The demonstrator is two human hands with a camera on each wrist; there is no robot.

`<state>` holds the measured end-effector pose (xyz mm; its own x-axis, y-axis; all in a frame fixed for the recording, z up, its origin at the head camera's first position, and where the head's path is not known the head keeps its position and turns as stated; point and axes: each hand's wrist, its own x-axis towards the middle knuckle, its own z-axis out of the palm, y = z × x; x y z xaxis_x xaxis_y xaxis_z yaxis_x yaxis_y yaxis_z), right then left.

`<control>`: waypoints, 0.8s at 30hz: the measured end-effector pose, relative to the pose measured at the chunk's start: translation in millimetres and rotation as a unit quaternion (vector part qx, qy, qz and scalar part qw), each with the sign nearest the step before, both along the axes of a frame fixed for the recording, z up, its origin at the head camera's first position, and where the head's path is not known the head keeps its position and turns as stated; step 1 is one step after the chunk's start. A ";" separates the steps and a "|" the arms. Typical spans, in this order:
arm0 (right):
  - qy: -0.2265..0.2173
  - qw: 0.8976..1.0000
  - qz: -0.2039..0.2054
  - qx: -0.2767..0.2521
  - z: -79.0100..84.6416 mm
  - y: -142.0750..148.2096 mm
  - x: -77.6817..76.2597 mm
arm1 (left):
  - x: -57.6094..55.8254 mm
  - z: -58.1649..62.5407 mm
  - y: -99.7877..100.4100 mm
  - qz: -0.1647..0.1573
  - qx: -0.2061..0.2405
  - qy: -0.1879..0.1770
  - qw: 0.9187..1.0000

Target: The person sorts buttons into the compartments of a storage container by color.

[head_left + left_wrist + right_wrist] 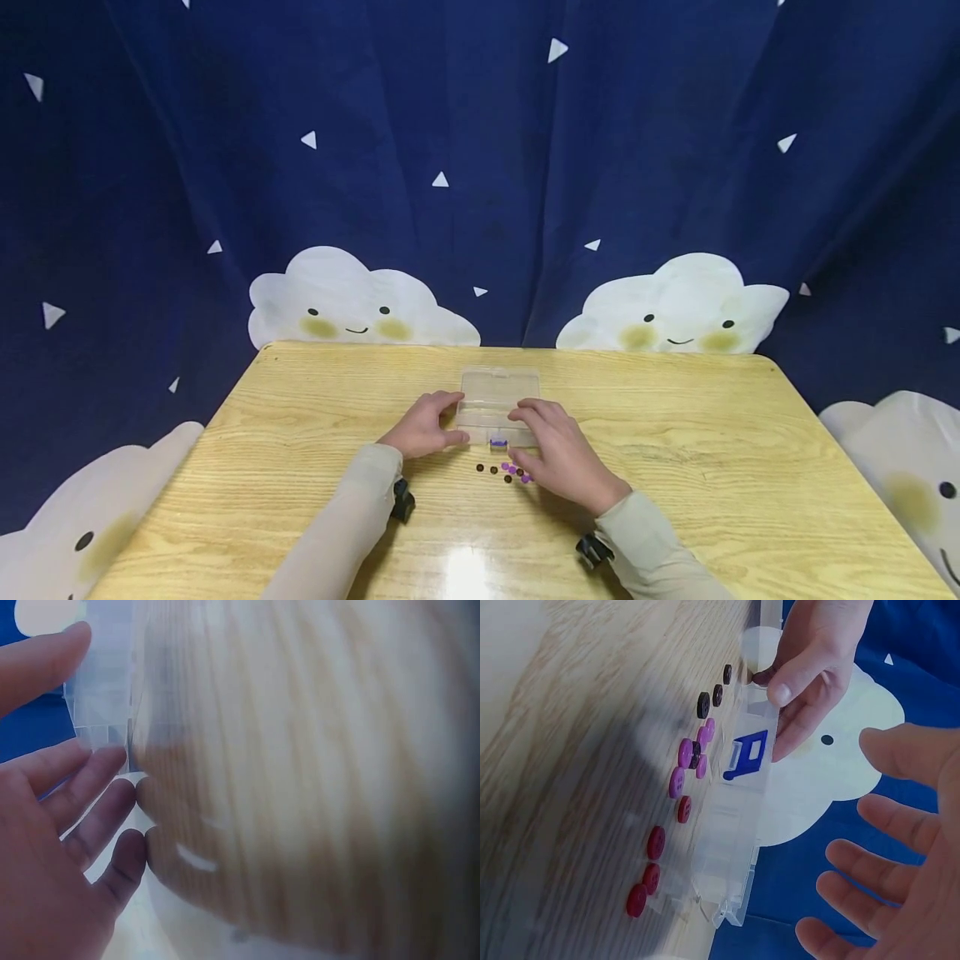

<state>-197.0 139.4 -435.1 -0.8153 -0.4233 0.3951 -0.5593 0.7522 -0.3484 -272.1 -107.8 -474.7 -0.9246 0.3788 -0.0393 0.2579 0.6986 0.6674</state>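
Wooden desk [675, 433] with a clear plastic box [498, 386], lid laid back, set near the middle of the far edge; wide stretches of wood grain run from it to the left and right edges, a narrower strip to the far edge, beyond which hangs a blue curtain [487, 167]. The box is see-through and partitioned, with a blue frame-shaped piece [498, 445] midway along its near side. Just before that side lie dark buttons [480, 467], purple buttons [526, 479] and red buttons [656, 843]. Left hand [423, 427], thumb and fingers spread wide, at the box's left end; right hand [562, 458], fingers loosely spread, at its right part
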 end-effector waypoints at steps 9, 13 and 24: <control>0.005 1.000 -0.004 0.007 0.2 4.9 0.6 | 1.7 2.7 -0.2 -0.023 0.013 0.015 1.000; 0.008 1.000 -0.009 0.008 1.8 7.4 2.0 | 1.0 2.4 -0.5 -0.023 0.012 0.012 1.000; 0.006 0.999 -0.019 0.031 2.1 26.0 4.3 | 1.7 6.8 0.5 -0.014 0.008 -0.010 1.000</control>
<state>-192.7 165.4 -432.9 -0.8269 -0.4162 0.3781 -0.5336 0.7929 -0.2942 -270.5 -107.3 -467.9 -0.9124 0.4060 -0.0524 0.2636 0.6807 0.6835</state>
